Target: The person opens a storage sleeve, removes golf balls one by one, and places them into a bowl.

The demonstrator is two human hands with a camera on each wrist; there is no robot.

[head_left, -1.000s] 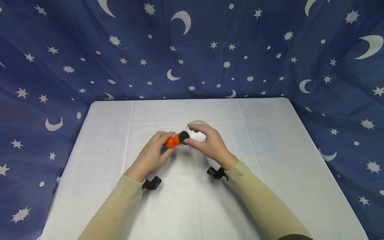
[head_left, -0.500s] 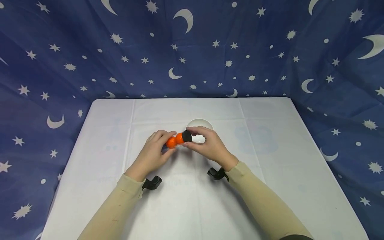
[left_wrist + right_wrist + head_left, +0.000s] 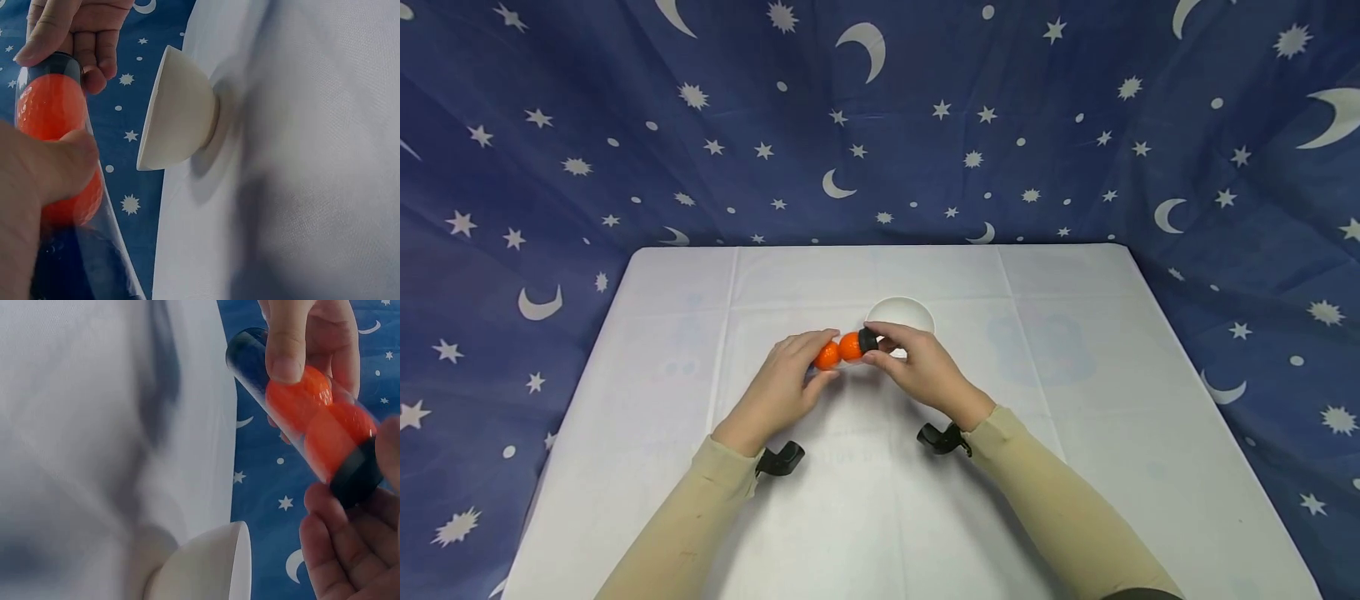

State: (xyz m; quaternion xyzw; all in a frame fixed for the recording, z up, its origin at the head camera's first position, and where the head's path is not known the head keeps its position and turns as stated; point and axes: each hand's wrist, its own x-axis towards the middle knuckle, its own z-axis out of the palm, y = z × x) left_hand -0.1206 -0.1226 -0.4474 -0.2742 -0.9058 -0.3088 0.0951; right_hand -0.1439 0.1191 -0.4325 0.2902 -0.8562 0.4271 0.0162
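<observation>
A clear tube (image 3: 250,359) with a dimpled orange ball (image 3: 827,357) and a second orange ball (image 3: 850,346) in it is held above the table, tilted. Its far end looks dark blue. My left hand (image 3: 784,375) grips the tube around its side, thumb across the lower orange ball in the left wrist view. At the other end, a black cap (image 3: 867,340) is pinched between the thumb and fingers of my right hand (image 3: 925,367). The cap sits against the tube's end, right beside the upper ball.
Just behind the right hand, a white bowl (image 3: 901,309) stands upright on the white-covered table (image 3: 1075,467). A dark blue curtain (image 3: 917,75) with moons and stars hangs beyond the table's back and side edges.
The right hand's thumb and fingers have closed around the black cap, where its fingertips stood apart before. The cap has turned to show its side. The left hand keeps its grip.
</observation>
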